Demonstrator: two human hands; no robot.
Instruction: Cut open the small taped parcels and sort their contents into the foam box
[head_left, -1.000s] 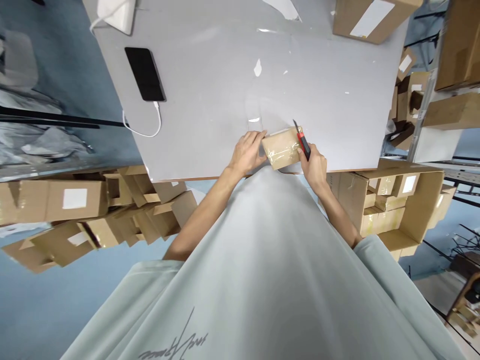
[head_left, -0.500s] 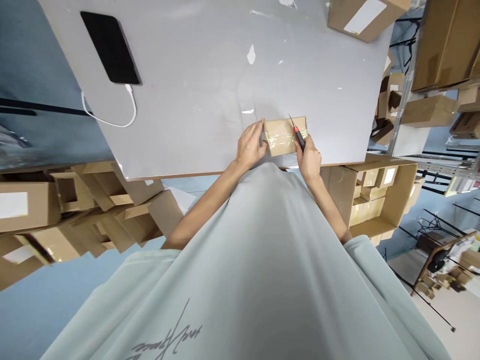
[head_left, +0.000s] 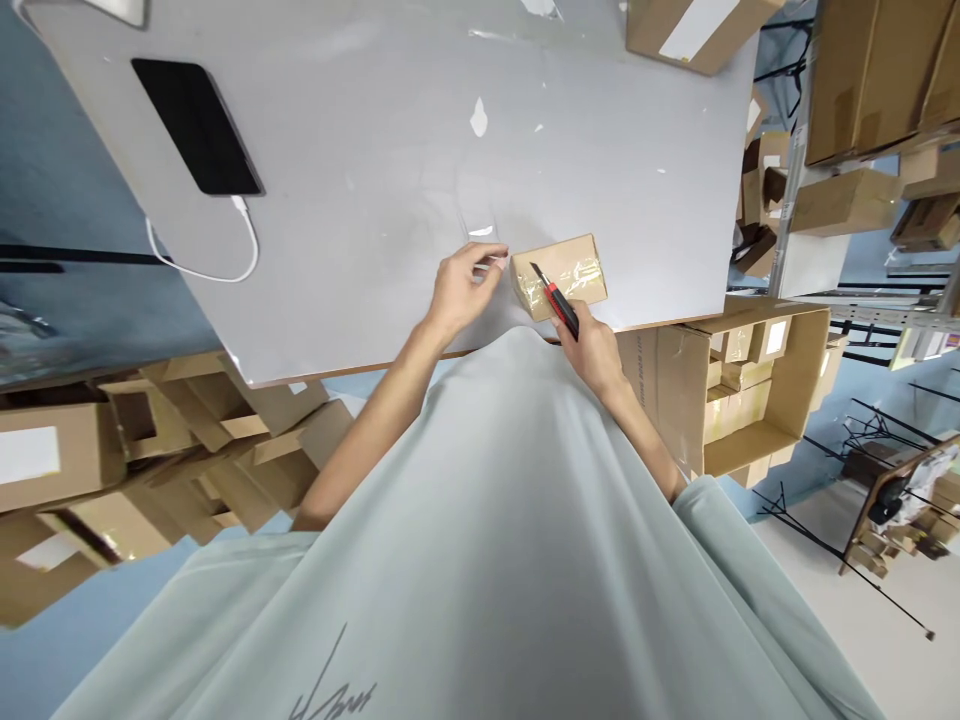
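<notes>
A small cardboard box [head_left: 559,275] wrapped in shiny clear tape sits on the grey table [head_left: 360,230] near its front edge. My right hand [head_left: 592,350] grips a red-and-black utility knife [head_left: 561,305]. Its blade points up and left over the box, and whether it touches the cardboard I cannot tell. Just left of the box is my left hand [head_left: 466,287], off the cardboard, with curved fingers and a gap between thumb and fingers.
A black phone [head_left: 196,128] with a white cable [head_left: 251,240] lies at the table's left. A larger labelled carton [head_left: 694,35] stands back right. Below the right edge, an open carton [head_left: 769,455] holds small boxes. Empty-looking cartons [head_left: 277,470] are piled at lower left.
My left hand has let go of the box and moved left. The box has turned slightly, and the knife in my right hand has shifted down and left. The view has shifted a little.
</notes>
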